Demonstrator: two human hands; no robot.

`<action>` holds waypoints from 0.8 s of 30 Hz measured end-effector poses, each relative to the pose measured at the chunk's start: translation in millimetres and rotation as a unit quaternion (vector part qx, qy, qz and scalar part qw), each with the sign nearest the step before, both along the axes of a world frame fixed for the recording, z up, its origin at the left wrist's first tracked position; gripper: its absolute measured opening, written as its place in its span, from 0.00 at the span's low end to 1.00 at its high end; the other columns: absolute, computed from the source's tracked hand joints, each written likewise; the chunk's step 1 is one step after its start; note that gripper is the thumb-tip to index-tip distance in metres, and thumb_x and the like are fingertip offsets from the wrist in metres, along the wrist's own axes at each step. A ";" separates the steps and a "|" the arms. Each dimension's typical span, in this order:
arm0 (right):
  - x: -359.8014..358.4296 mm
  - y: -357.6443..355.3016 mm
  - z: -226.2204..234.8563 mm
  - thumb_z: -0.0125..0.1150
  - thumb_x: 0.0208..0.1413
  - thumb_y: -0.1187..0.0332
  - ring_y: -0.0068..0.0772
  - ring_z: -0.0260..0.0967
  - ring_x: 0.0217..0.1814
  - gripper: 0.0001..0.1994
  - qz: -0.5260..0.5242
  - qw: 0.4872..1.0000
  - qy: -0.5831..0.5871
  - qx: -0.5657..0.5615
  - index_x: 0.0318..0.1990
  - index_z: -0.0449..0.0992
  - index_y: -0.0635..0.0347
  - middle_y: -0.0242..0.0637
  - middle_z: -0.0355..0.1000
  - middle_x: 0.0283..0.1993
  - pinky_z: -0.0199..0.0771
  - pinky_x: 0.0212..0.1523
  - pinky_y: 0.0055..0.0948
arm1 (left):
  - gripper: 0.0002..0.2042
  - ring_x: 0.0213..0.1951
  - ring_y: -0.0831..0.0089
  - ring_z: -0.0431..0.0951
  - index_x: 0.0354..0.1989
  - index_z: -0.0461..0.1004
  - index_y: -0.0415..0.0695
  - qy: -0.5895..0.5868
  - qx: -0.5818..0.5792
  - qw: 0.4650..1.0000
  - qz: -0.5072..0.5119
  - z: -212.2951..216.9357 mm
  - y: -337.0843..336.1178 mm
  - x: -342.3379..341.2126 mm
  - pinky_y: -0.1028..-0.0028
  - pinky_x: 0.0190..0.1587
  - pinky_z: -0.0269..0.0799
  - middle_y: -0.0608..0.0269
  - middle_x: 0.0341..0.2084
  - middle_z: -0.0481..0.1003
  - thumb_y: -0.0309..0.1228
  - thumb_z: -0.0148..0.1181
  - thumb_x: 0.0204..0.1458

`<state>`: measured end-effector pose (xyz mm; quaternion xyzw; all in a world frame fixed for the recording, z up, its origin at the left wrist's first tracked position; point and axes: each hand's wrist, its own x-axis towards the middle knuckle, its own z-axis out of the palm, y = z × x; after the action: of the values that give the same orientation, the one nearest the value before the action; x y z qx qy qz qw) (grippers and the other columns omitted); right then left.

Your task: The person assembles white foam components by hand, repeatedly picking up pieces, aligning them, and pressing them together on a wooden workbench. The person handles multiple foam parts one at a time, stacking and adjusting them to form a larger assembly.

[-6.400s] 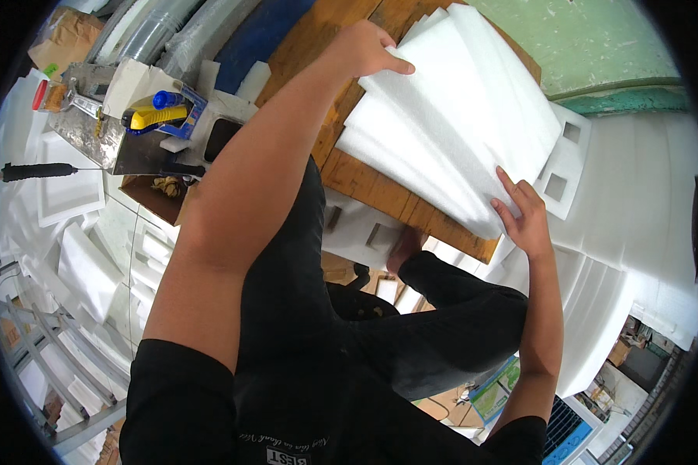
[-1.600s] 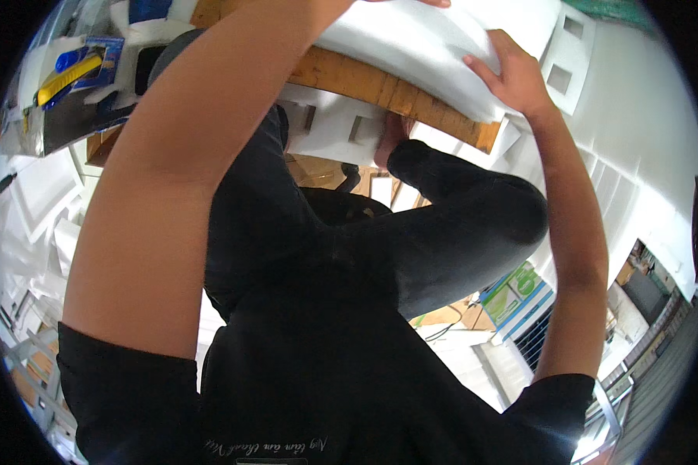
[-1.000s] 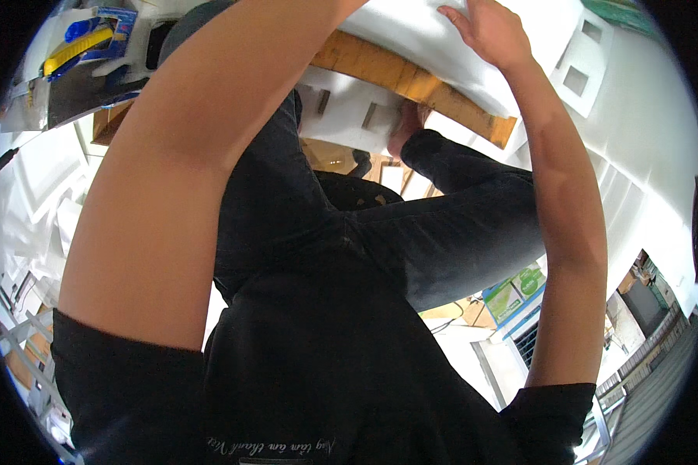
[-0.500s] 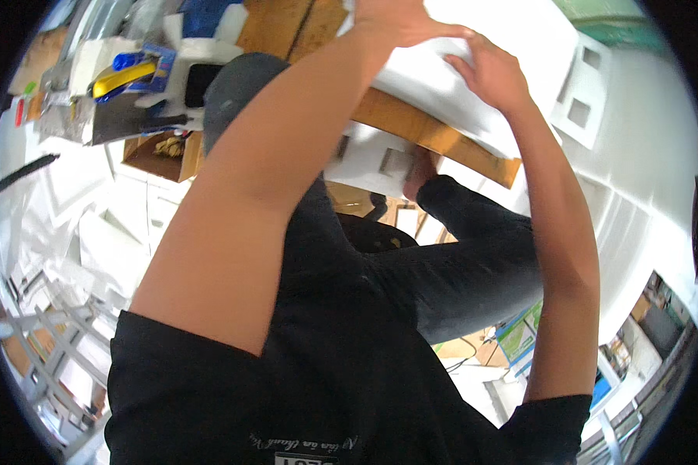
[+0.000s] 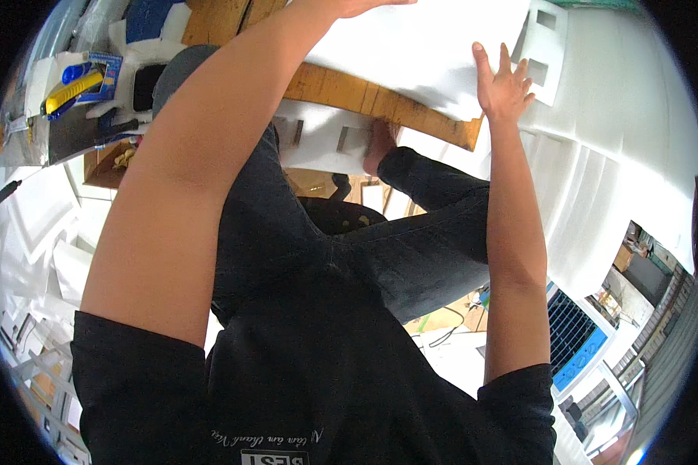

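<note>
White foam sheet stack (image 5: 419, 54) lies on wooden board (image 5: 364, 93), far ahead of me, above my knees. Right hand (image 5: 502, 81) spread flat, fingers apart, pressing stack's right edge beside foam piece with square cutouts (image 5: 547, 46). Left hand (image 5: 357, 6) mostly beyond top rim; I cannot tell its grip. I judge step as squaring stack on board. Next move, I think, needs even push from both sides, so sheets do not slide off. Yellow utility knife (image 5: 74, 89) lies well apart, at left.
</note>
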<state>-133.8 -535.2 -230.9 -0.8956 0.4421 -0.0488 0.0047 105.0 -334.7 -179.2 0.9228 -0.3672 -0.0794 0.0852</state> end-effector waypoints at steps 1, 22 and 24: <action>-0.6 3.3 1.5 0.31 0.49 0.13 0.74 0.35 0.82 0.57 -0.006 1.000 0.001 -0.003 0.78 0.55 0.43 0.62 0.42 0.81 0.32 0.79 0.67 | 0.51 0.78 0.34 0.31 0.77 0.57 0.64 0.003 0.007 1.000 -0.003 -1.1 -2.5 -0.6 0.22 0.69 0.29 0.55 0.80 0.39 0.80 0.46 0.47; -7.7 -10.6 -9.8 0.34 0.57 0.20 0.71 0.37 0.82 0.50 0.034 0.996 -0.086 0.016 0.79 0.52 0.45 0.64 0.42 0.80 0.29 0.79 0.66 | 0.52 0.78 0.35 0.32 0.77 0.57 0.61 -0.013 -0.013 1.000 -0.014 -2.1 -3.1 -5.4 0.20 0.68 0.26 0.51 0.80 0.42 0.80 0.45 0.47; -5.9 -28.8 -0.2 0.32 0.60 0.22 0.70 0.36 0.83 0.49 0.062 0.995 -0.065 0.051 0.79 0.52 0.45 0.64 0.42 0.80 0.28 0.78 0.70 | 0.52 0.78 0.35 0.32 0.77 0.57 0.60 -0.003 -0.018 1.000 -0.016 -2.0 2.6 -2.2 0.20 0.68 0.26 0.51 0.80 0.42 0.80 0.45 0.47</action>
<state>-139.7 -564.0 -231.0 -0.9148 0.3866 -0.0838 0.0821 102.8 -332.1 -181.2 0.9155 -0.3833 -0.0710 0.0996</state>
